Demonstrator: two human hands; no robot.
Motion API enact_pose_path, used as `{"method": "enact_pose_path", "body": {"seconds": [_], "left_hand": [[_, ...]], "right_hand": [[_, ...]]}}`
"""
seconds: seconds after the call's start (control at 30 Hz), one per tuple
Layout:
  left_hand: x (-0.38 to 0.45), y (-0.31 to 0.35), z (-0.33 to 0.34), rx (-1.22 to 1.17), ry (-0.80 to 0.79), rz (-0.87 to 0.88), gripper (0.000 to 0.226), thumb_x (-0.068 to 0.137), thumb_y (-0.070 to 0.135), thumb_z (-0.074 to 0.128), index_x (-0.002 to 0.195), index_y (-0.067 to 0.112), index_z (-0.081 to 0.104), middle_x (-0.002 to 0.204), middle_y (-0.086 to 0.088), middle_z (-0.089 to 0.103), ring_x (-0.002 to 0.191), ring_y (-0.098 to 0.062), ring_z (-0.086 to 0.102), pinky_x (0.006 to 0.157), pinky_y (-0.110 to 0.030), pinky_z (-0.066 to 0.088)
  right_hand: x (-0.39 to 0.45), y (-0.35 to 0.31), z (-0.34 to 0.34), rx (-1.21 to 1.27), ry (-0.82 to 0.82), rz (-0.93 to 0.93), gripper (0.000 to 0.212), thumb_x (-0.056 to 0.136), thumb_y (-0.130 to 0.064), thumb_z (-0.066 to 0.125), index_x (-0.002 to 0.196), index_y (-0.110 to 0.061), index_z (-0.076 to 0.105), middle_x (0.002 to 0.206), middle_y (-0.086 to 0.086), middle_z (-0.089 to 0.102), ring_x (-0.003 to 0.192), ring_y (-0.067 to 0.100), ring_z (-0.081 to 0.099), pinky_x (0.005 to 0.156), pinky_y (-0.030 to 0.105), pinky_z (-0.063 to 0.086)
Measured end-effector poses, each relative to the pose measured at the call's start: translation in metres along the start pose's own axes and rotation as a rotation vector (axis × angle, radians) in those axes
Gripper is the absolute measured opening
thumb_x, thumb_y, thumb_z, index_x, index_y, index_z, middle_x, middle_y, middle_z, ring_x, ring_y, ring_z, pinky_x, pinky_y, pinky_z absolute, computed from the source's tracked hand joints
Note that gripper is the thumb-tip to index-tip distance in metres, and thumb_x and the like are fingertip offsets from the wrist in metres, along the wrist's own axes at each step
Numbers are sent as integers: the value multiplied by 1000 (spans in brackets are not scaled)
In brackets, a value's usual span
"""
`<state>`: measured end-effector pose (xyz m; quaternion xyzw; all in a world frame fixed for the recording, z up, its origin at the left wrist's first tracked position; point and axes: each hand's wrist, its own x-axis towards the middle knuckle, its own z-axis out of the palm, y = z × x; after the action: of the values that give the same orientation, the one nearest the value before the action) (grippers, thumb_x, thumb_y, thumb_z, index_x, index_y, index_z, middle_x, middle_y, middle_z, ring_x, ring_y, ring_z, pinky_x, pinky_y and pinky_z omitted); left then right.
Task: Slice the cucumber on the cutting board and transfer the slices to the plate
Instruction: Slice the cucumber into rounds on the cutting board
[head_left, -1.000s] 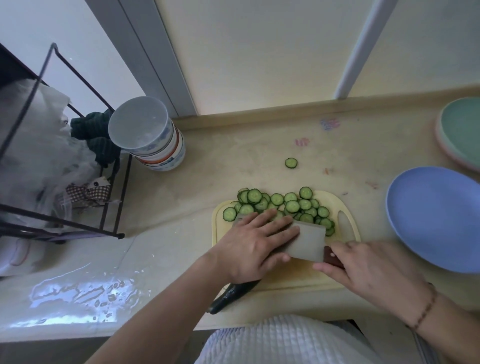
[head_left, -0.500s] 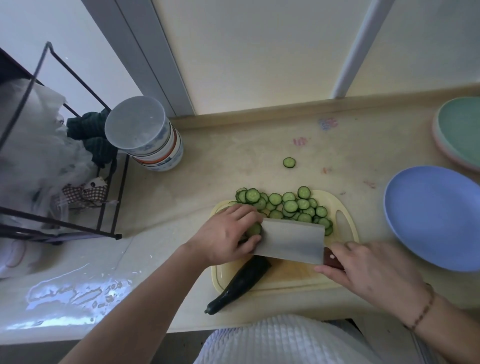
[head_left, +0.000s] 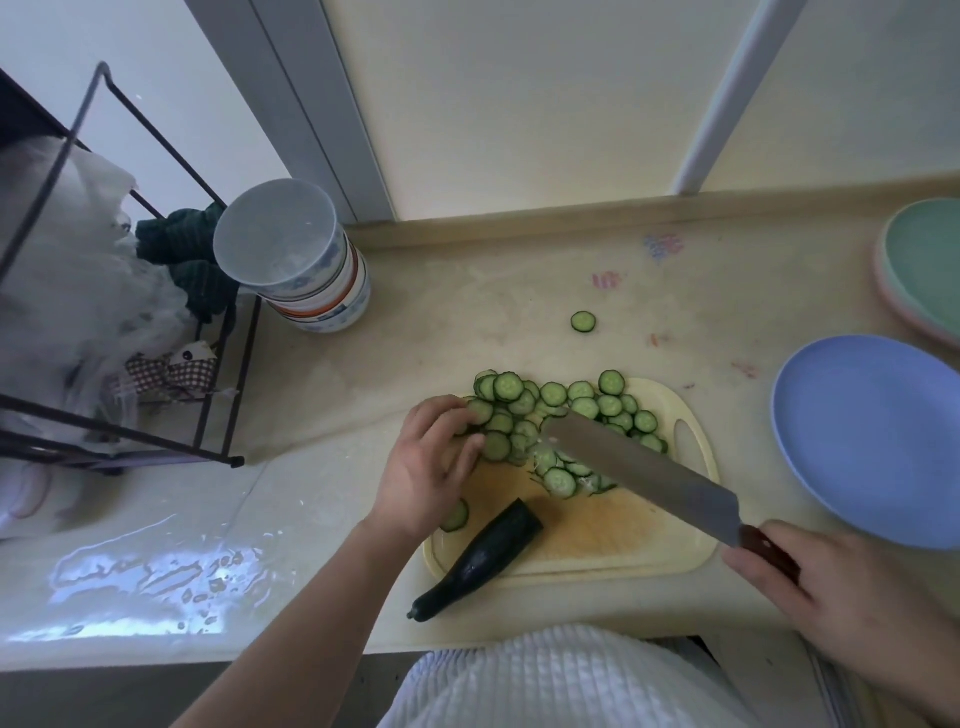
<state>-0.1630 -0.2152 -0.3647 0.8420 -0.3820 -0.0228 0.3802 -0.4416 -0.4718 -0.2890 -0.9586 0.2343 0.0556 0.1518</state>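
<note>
On board | cucumber lies diagonal, cut end up-right

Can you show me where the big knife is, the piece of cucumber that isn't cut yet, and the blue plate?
knife (head_left: 639, 470): head view, middle of the flat blade.
uncut cucumber piece (head_left: 480, 561): head view, middle of its dark skin.
blue plate (head_left: 795, 441): head view, left rim.
</note>
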Motion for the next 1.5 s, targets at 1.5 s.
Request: {"method": "enact_pose_path", "body": {"seconds": [1.5], "left_hand": [[-8, -7, -3, 148, 65, -97, 13, 92, 10, 64, 98, 10, 77, 86, -2, 74, 74, -26, 63, 68, -38, 54]], "right_hand": [[-23, -6, 6, 20, -81, 134, 82, 65, -95, 6, 64, -23, 46, 50, -6, 52, 49, 8, 53, 50, 27, 46]]}}
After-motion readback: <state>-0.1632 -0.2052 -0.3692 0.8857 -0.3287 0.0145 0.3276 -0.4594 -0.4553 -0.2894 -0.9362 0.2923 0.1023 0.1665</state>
